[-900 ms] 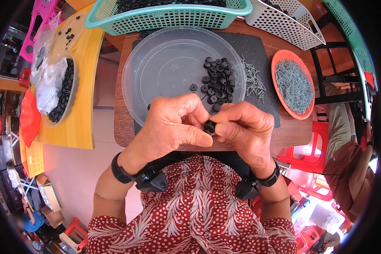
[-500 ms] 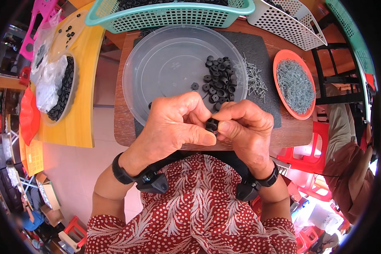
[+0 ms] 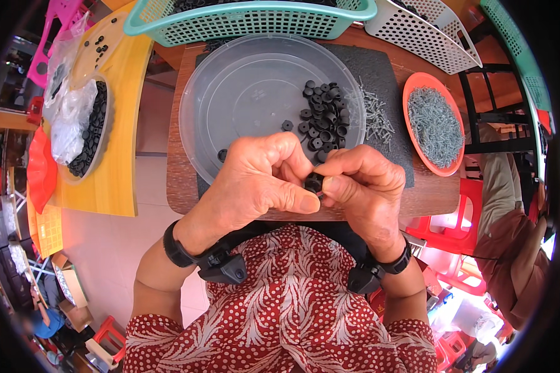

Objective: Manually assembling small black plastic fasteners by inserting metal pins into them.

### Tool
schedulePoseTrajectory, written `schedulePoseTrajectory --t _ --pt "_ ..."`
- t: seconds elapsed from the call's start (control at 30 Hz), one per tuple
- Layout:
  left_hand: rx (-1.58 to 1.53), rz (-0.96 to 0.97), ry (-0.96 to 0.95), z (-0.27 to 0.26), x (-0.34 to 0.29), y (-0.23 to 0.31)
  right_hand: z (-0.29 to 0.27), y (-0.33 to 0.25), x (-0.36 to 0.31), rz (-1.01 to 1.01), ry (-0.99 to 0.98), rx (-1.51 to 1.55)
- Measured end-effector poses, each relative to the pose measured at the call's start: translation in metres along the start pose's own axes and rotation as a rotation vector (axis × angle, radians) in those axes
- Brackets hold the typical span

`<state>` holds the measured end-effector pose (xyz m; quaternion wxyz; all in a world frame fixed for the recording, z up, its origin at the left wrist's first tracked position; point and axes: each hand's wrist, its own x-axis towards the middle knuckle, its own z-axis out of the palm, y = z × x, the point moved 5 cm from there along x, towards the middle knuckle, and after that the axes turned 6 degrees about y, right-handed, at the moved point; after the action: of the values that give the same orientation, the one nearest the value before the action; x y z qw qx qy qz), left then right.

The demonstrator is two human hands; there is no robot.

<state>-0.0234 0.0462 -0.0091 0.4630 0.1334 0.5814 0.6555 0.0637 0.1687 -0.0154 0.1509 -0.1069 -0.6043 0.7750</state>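
A small black round part (image 3: 313,181) is pinched between my two hands just above the table's near edge. My left hand (image 3: 261,180) closes its thumb and fingers on the part from the left. My right hand (image 3: 368,194) grips it from the right with thumb and forefinger; the fingers partly hide it. Beyond my hands lies a wide, clear plastic tub (image 3: 236,93). Black round plastic caps (image 3: 323,121) are heaped at its right side, some showing a centre hole. One loose cap (image 3: 223,155) sits near my left wrist.
Silver screws (image 3: 376,115) lie on a dark mat (image 3: 389,74) right of the tub. An orange dish (image 3: 408,93) holds many more. A green basket (image 3: 249,25) and a white basket (image 3: 417,37) stand behind. On the left, a yellow table (image 3: 124,155) bears another tub of black parts.
Both hands keep their pinch on the black part and have barely shifted. The loose cap beside my left hand shows more fully now.
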Motion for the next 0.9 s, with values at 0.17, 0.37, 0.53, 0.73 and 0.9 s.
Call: schedulePoseTrajectory --t 0.17,0.37,0.53,0.73,0.9 --pt "0.006 0.070 0.024 -0.002 0.002 -0.003 0.000 0.001 0.000 0.041 0.030 0.063" --pt "0.036 0.057 -0.019 -0.004 0.002 -0.001 0.001 -0.002 -0.001 -0.018 0.023 -0.011" --pt "0.030 0.095 0.019 -0.003 0.002 -0.006 0.001 0.004 -0.004 0.029 0.054 0.036" --pt "0.168 0.285 0.072 -0.001 -0.001 -0.004 0.005 0.000 -0.006 0.008 0.078 0.002" --pt "0.356 0.450 0.124 -0.002 -0.006 0.003 0.011 -0.008 -0.007 -0.012 0.084 -0.083"
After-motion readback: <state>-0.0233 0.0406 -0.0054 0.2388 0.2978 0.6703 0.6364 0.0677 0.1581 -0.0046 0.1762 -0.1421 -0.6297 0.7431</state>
